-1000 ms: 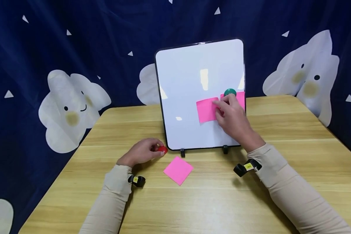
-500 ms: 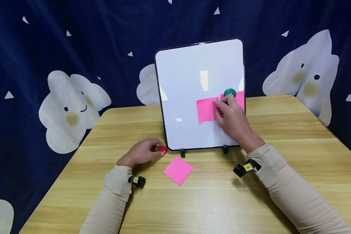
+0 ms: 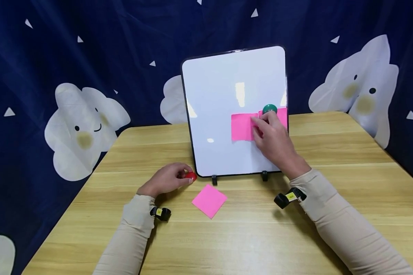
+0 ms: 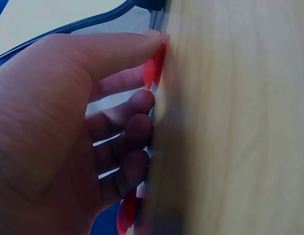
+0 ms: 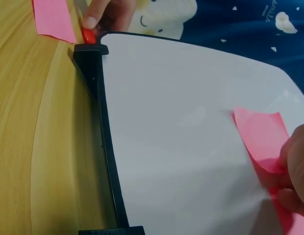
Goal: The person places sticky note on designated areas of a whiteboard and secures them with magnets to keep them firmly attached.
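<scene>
At the whiteboard [image 3: 220, 84], my right hand [image 3: 277, 141] pinches the right edge of a pink sticky note [image 3: 241, 128] between thumb and fingertips. The right wrist view shows this note [image 5: 260, 134] curling near the fingers. Partly behind the hand, a second pink sticky note [image 3: 283, 116] lies on the board, with a round green magnet [image 3: 270, 108] at its top edge. My left hand [image 3: 166, 177] holds a round red magnet [image 3: 191, 176] by thumb and index finger, low at the board's bottom left corner. Its other fingers are loosely bent.
A loose pink sticky note [image 3: 210, 201] lies on the wooden table [image 3: 244, 236] in front of the board. Two black feet, one on the left [image 3: 215, 180] and one on the right [image 3: 265, 175], support the board. Another red piece [image 4: 126, 213] appears below the left fingers. A dark blue curtain [image 3: 124, 38] hangs behind.
The pinched sticky note has straightened: its left side and lower edge have shifted slightly upward. Both hands have stayed almost in place, and the red magnet has not visibly moved.
</scene>
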A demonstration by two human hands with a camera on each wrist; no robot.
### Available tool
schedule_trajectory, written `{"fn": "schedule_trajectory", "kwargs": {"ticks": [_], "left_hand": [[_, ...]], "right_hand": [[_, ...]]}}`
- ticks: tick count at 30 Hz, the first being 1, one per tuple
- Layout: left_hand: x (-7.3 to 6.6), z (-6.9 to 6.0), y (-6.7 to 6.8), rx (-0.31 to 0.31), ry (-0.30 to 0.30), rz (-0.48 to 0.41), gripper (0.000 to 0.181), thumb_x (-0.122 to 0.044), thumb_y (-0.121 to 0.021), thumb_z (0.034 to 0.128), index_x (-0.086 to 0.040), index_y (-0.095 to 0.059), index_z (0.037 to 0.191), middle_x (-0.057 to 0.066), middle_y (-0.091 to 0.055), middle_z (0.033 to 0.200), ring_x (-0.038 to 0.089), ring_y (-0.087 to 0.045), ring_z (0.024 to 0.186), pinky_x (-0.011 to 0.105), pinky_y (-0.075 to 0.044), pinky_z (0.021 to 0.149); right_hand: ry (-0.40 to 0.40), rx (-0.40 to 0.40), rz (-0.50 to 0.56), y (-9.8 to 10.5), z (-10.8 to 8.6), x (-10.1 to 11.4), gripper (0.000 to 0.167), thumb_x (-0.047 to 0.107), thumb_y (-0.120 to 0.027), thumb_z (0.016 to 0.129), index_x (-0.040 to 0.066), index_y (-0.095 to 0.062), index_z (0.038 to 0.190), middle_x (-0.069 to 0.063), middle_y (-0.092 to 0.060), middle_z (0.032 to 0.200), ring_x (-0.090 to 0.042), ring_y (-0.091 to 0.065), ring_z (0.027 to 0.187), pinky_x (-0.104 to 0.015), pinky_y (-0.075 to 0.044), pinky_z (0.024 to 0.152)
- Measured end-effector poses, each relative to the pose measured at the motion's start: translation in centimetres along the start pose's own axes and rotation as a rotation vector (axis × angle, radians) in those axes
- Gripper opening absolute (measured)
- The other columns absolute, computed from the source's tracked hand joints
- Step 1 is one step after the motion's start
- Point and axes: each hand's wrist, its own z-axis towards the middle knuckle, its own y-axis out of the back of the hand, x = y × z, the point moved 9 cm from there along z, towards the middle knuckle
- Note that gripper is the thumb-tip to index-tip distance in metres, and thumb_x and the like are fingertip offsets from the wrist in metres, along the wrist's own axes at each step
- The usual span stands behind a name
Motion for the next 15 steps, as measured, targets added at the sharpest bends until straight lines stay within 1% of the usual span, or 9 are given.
{"fn": "schedule_trajectory", "kwargs": {"ticks": [3,5,7,10,15], "left_hand": [[-0.01,-0.01,0.05,-0.001,-0.004,-0.004,0.022,-0.030,-0.073,0.0916,-0.019,-0.071,0.111,-0.005,-0.063,0.090,0.016,-0.056,0.078,0.035,-0.048,0.069],[0.01,0.01,0.06,-0.002,-0.005,-0.004,0.022,-0.030,-0.073,0.0917,-0.019,-0.071,0.111,-0.005,-0.063,0.090,0.016,-0.056,0.078,0.035,-0.048,0.069],[0.01,0.02,0.06,-0.001,-0.006,-0.004,0.022,-0.030,-0.073,0.0918,-0.020,-0.071,0.111,-0.005,-0.063,0.090,0.016,-0.056,0.078,0.035,-0.048,0.070],[0.06,0.05,0.05,-0.001,-0.006,0.000,0.022,-0.031,-0.073,0.0917,-0.020,-0.070,0.111,-0.005,-0.062,0.089,0.016,-0.056,0.078,0.035,-0.048,0.070],[0.05,0.11,0.07,0.002,-0.008,0.015,0.025,-0.031,-0.075,0.0899,-0.020,-0.070,0.111,-0.005,-0.062,0.090,0.016,-0.056,0.079,0.034,-0.048,0.070]], "right_hand": [[-0.012,0.030,-0.047,-0.12,-0.06,-0.03,0.039,0.004,-0.073,0.089,0.000,-0.067,0.127,-0.015,-0.048,0.095,-0.024,-0.055,0.074,-0.035,-0.053,0.062],[-0.019,0.045,-0.083,-0.16,-0.12,-0.04,0.042,0.009,-0.074,0.089,0.003,-0.066,0.129,-0.013,-0.047,0.091,-0.022,-0.051,0.067,-0.034,-0.047,0.055],[-0.022,0.048,-0.107,-0.08,-0.17,0.01,0.042,0.012,-0.074,0.089,0.005,-0.066,0.129,-0.011,-0.046,0.087,-0.022,-0.048,0.061,-0.033,-0.043,0.050],[-0.016,0.041,-0.122,0.04,-0.20,0.05,0.041,0.013,-0.074,0.089,0.006,-0.066,0.128,-0.010,-0.046,0.083,-0.021,-0.045,0.056,-0.033,-0.040,0.047],[0.007,0.040,-0.137,0.03,-0.25,0.01,0.041,0.013,-0.073,0.089,0.006,-0.066,0.129,-0.009,-0.048,0.079,-0.021,-0.044,0.055,-0.033,-0.038,0.046]]}}
